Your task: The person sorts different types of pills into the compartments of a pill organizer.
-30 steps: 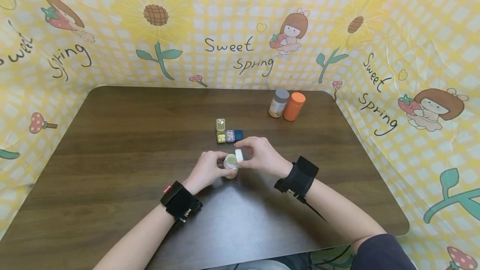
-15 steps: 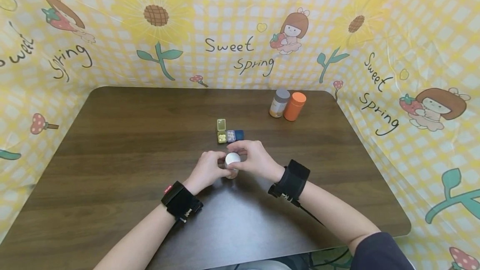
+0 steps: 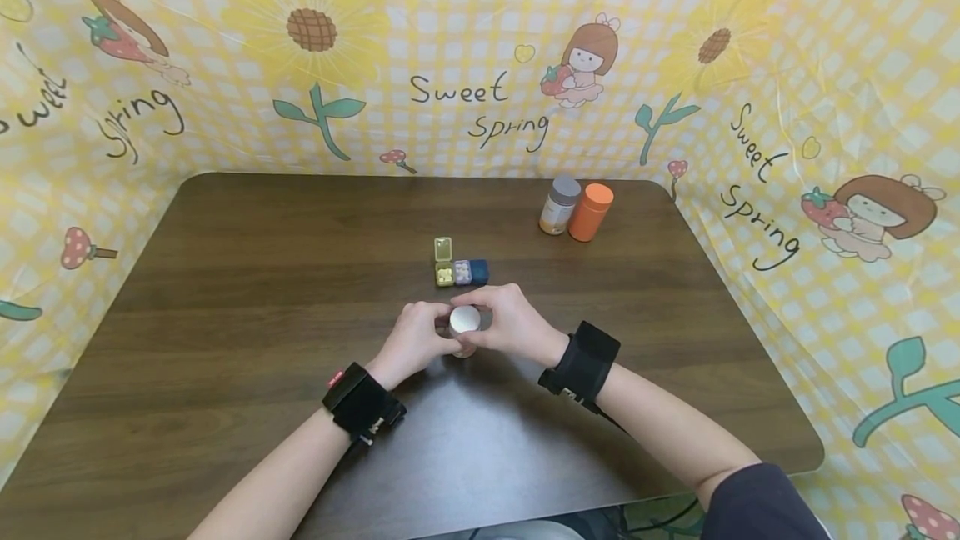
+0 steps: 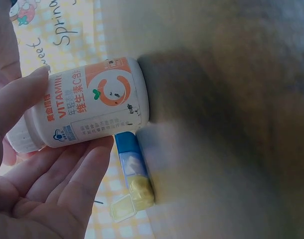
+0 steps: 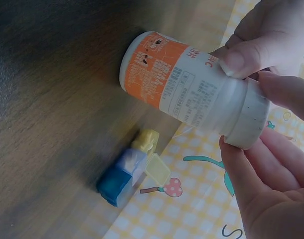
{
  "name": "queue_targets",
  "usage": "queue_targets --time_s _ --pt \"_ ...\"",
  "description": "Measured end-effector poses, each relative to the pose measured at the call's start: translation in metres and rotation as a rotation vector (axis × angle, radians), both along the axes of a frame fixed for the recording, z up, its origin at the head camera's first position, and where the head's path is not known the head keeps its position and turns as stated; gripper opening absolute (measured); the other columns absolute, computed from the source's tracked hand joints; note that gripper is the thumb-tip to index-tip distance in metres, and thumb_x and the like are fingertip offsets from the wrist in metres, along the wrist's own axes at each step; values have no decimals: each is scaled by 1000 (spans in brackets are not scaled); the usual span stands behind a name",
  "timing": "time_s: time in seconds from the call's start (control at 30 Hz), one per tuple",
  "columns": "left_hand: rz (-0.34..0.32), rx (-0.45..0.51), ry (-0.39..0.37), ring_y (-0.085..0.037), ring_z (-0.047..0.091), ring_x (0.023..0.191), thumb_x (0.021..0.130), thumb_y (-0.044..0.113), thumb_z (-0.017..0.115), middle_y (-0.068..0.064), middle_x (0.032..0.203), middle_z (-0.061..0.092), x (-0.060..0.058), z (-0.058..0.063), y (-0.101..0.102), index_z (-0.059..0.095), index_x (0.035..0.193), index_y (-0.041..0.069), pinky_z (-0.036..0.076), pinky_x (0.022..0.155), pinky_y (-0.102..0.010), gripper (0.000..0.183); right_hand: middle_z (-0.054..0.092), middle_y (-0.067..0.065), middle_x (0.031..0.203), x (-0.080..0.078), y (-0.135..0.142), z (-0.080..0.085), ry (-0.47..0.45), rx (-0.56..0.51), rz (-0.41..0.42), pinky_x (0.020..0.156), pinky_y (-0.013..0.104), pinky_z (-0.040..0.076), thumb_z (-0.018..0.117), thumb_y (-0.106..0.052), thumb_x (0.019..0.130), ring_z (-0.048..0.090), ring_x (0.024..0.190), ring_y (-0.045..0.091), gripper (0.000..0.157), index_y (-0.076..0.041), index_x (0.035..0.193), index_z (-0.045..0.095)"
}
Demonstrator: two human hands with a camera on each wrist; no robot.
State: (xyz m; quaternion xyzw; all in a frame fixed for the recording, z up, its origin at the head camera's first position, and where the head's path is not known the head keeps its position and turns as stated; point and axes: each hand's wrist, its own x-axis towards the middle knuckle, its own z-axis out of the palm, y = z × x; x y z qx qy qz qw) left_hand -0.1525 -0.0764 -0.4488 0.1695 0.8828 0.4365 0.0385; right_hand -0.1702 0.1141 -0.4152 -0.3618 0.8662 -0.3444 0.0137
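A white and orange vitamin C bottle (image 4: 92,102) stands upright on the table. My left hand (image 3: 415,342) grips its body between thumb and fingers. The white cap (image 5: 249,115) sits on the bottle's mouth, and my right hand (image 3: 519,322) pinches it at the rim. Just beyond the hands lies a small pill box (image 3: 461,272) with yellow, lilac and dark blue compartments. Its yellow lid (image 3: 443,249) is flipped back, and pale yellow pieces (image 3: 445,276) show inside. The lilac compartment holds whitish pieces; the blue one looks covered.
Near the back right edge of the brown table (image 3: 300,257) stand a grey-capped bottle (image 3: 559,205) and an orange bottle (image 3: 590,212), side by side. A yellow checked cloth (image 3: 450,40) hangs behind and at the sides.
My right hand has brought the cap from beside the bottle's open mouth onto it, and its fingers have shifted round the rim. The left hand has stayed on the bottle.
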Motion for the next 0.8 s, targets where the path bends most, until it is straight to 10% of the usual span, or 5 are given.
queue_targets --time_s 0.43,0.67,0.8 --pt "21 -7 3 -13 68 83 75 23 89 -3 91 78 0 0 2 77 95 11 51 74 -29 26 75 10 114 -8 0 -2 -60 -22 -8 89 31 58 87 -18 78 68 104 21 47 -2 119 71" --pt "13 -23 27 -9 63 73 71 28 90 2 85 78 -1 -2 2 79 94 14 50 67 -27 29 52 17 151 -9 -11 -22 -96 -35 -80 110 45 46 80 -32 86 49 140 29 71 -3 145 51" --pt "16 -31 55 -9 59 67 68 27 90 4 77 76 -2 -2 2 77 87 15 47 64 -26 26 58 13 145 -5 -15 -27 -172 -55 -70 97 34 52 70 -31 94 60 124 23 62 -4 147 50"
